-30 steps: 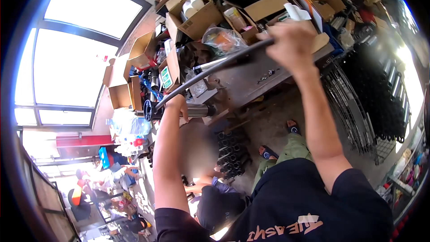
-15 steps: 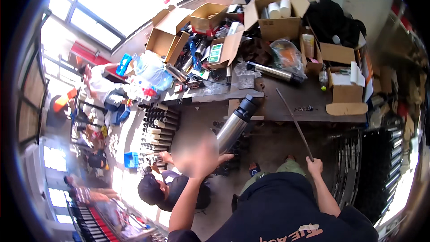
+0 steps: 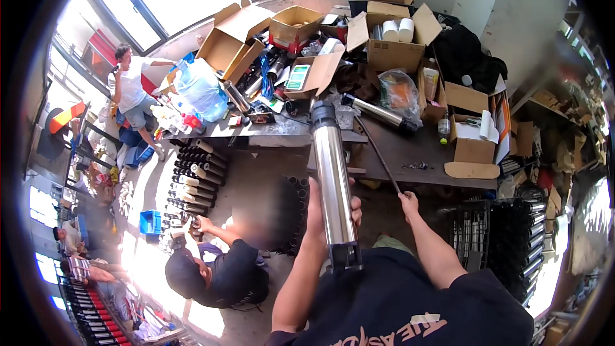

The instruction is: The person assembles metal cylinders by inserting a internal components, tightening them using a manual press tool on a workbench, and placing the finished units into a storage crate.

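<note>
Gripping a shiny steel cylinder (image 3: 333, 179), left hand (image 3: 318, 208); right hand (image 3: 408, 203) holds a thin rod (image 3: 378, 154).

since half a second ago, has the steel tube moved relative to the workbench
Yes. The steel tube in the left hand has swung from tilted beside the workbench edge to nearly upright, its top now overlapping the bench front. The right hand holds the thin rod.

Left hand (image 3: 330, 208) mostly hidden behind the steel tube (image 3: 333, 176), only fingertips showing around it. Tube's lower black end (image 3: 346, 257) lost against the dark shirt. Thin rod (image 3: 379, 157) too slim to trace at its far end on the desk (image 3: 410, 150). Blurred patch (image 3: 272, 214) beside the crouching person (image 3: 218, 269).
</note>
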`<state>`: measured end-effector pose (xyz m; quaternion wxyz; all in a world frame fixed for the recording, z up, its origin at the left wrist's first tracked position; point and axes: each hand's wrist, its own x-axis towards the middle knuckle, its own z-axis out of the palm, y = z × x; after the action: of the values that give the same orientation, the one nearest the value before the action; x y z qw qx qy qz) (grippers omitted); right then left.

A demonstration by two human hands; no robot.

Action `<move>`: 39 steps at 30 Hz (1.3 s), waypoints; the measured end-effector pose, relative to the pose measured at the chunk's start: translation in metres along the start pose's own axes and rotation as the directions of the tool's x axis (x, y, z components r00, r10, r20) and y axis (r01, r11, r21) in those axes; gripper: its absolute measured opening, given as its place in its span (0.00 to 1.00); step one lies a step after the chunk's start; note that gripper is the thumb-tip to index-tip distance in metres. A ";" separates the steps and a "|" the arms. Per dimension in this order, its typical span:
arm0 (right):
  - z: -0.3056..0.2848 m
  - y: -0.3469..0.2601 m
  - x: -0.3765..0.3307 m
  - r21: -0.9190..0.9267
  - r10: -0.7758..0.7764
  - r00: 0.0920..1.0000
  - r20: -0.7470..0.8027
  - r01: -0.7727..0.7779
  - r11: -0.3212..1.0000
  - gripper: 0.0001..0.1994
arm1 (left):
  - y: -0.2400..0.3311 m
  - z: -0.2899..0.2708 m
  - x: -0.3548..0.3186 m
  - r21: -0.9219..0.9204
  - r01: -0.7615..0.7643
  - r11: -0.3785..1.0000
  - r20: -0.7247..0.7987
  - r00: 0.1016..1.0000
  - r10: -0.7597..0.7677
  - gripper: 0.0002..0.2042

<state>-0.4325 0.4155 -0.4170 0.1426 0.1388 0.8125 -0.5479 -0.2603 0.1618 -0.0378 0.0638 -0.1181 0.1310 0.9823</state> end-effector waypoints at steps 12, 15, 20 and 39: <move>-0.139 0.102 -0.136 -0.637 0.393 0.919 -0.044 -0.328 0.697 0.28 | 0.039 0.025 0.007 0.469 -0.085 0.879 -0.228 0.950 0.214 0.37; -0.165 0.163 -0.149 -0.655 0.454 0.885 -0.101 -0.402 0.640 0.29 | 0.041 0.031 0.013 0.507 -0.125 0.853 -0.185 0.951 0.249 0.37; -0.161 0.182 -0.147 -0.618 0.459 0.886 -0.056 -0.392 0.681 0.25 | 0.032 0.034 0.026 0.398 -0.090 0.913 -0.132 0.979 0.155 0.40; -0.086 0.101 -0.090 -0.589 0.028 0.990 0.135 0.057 0.806 0.17 | -0.001 0.021 -0.001 0.324 -0.235 0.916 0.238 0.958 0.161 0.43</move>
<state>-0.3176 0.5254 -0.4372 0.2300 0.0434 0.9319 -0.2770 -0.2635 0.1689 -0.0179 -0.0032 0.0116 0.3071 0.9516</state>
